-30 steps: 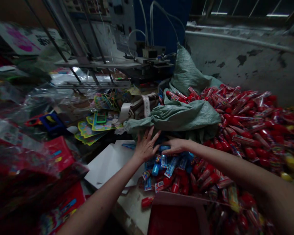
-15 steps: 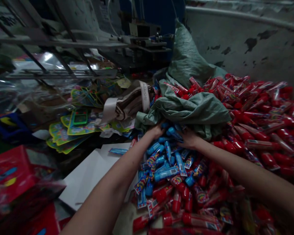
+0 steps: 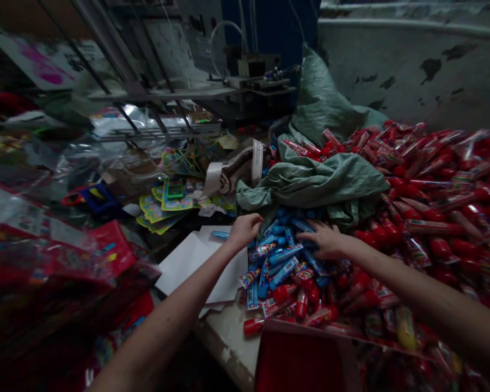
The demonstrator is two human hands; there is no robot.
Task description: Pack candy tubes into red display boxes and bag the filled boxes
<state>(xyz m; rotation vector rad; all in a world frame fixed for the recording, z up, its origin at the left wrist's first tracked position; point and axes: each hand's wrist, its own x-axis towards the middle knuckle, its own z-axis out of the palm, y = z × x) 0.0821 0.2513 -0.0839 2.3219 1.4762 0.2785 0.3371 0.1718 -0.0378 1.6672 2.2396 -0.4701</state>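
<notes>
A heap of blue wrapped tubes point(image 3: 283, 256) lies in the middle, in front of a crumpled green sack point(image 3: 322, 179). At its left edge is my left hand point(image 3: 245, 230), its fingers curled together; what they hold, if anything, is hidden. My right hand point(image 3: 324, 238) rests on the right side of the blue tubes with its fingers spread. Red wrapped tubes point(image 3: 445, 218) are piled to the right and below the blue ones. A red open box point(image 3: 302, 354) is at the bottom centre, under the pile's near edge.
White cardboard sheets point(image 3: 200, 267) lie left of the heap. Behind them are yellow-edged cards point(image 3: 163, 209) and a brown strap bundle point(image 3: 239, 169). A metal machine point(image 3: 253, 79) stands at the back. Red packages point(image 3: 118, 250) fill the left side.
The view has shifted left and down. My left hand has drawn back from the blue tubes toward the sheets, and my right hand's fingers show more. The red box has come into view.
</notes>
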